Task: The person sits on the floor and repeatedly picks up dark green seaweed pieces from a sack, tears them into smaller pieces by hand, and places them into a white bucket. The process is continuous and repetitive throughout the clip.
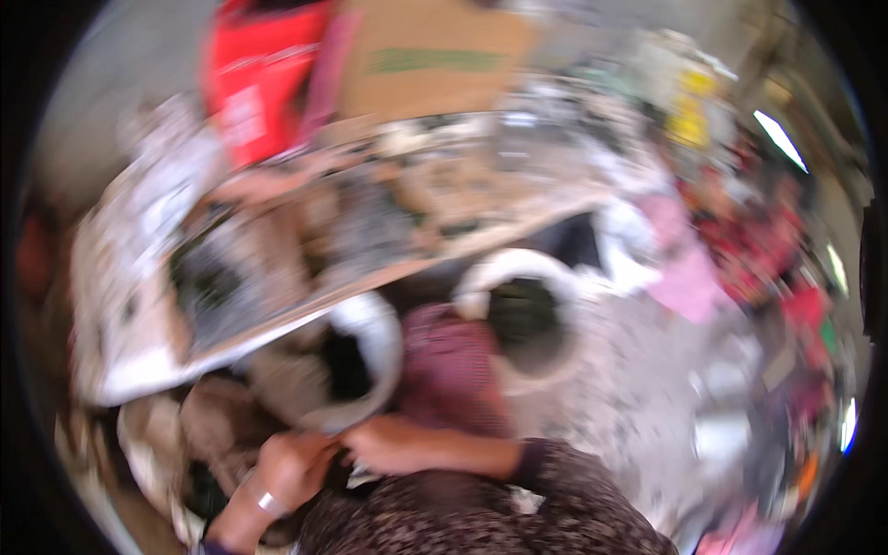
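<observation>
My left hand (291,466), with a silver-coloured band at the wrist, meets my right hand (388,444) close to my body. The fingers of both are bent and touch or nearly touch. Blur hides whether a small thing is pinched between them. Something dark and whitish (357,477) shows just below the fingers. Directly beyond them stands a round pale container (385,354) with a dark inside. A maroon mesh-like bag or cloth (451,361) lies beyond my right forearm.
A low wooden-edged table (409,267) with dark piles on it crosses in front. Behind it are a red bag (267,76) and a cardboard box (437,62). A white-rimmed bucket (572,333) holds dark material. Pink cloth (676,257) lies to the right; a person in red (753,236) sits beyond.
</observation>
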{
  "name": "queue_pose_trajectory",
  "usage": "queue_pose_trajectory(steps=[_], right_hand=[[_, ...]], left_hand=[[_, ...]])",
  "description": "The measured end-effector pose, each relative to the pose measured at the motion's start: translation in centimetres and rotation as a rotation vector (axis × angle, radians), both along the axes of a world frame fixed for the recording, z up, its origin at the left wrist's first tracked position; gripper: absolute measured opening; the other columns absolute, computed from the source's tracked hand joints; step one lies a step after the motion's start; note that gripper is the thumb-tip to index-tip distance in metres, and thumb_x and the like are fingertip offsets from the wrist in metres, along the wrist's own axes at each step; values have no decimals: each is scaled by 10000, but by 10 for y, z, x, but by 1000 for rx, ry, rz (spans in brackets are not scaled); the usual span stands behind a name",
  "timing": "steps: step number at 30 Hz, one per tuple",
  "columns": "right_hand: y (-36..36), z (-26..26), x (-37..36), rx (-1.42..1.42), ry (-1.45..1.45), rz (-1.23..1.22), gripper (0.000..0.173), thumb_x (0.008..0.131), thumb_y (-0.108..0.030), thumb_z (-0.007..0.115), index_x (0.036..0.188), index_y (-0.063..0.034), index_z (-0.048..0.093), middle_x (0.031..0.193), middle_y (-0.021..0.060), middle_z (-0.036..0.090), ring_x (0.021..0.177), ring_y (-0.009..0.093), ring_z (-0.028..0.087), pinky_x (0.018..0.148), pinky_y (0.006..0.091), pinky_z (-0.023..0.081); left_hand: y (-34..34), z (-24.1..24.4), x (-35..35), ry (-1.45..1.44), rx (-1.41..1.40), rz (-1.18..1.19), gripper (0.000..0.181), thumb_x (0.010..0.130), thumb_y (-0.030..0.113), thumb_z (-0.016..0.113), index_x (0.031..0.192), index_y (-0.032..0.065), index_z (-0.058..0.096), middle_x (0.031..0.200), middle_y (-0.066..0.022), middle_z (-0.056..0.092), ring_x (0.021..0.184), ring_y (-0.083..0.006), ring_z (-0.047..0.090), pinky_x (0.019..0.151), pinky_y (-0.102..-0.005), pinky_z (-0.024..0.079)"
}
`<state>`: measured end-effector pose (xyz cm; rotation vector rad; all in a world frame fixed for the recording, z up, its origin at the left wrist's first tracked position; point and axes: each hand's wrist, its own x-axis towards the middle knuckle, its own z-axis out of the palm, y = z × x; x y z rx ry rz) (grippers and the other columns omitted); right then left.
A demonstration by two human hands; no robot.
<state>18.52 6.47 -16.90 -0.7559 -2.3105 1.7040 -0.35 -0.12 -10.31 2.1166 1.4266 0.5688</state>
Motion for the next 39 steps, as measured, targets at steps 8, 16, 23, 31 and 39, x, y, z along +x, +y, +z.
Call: queue_pose_trajectory(steps=[8, 16, 23, 31, 39], right_hand=[[8, 36, 60, -792, -45, -122, 471, 893, -535, 621, 1138, -134, 658, 1031, 191, 683, 832, 317, 641, 756, 465, 525], [-16, -12, 71, -435, 243, -341, 382, 907, -461, 605, 1057, -114, 662, 964, 180, 677, 785, 329, 631, 715, 458, 513], [-10, -23, 37, 92, 353, -307, 316, 919, -397, 591, 987, -97, 665, 906, 170, 672, 745, 339, 623, 679, 453, 503], [-10, -14, 45, 267, 417, -355, 264, 933, -323, 576, 906, -77, 668, 839, 158, 666, 698, 351, 614, 638, 446, 491], [1, 20, 52, 360, 632, -262, 254, 948, -249, 560, 825, -57, 672, 772, 147, 659, 651, 362, 604, 598, 440, 480]], left_hand=[[12, 13, 27, -254, -218, -93, 107, 929, 31, 595, 1004, -34, 633, 808, -81, 657, 728, -123, 585, 633, -292, 471], [20, -22, 23, -138, -206, -259, 283, 934, 73, 652, 1204, 6, 597, 1025, -118, 699, 858, -145, 656, 707, -267, 513], [20, 11, 25, -188, -493, -288, 261, 935, 74, 640, 1182, -4, 612, 1087, -160, 680, 913, -140, 643, 751, -270, 518], [26, 20, 82, -230, -269, -364, 228, 940, 111, 615, 1139, 1, 622, 1051, -167, 648, 872, -213, 637, 750, -315, 506], [34, 3, 77, -265, -436, -224, 189, 949, 139, 604, 1088, 13, 627, 950, -123, 627, 785, -194, 595, 686, -325, 473]])
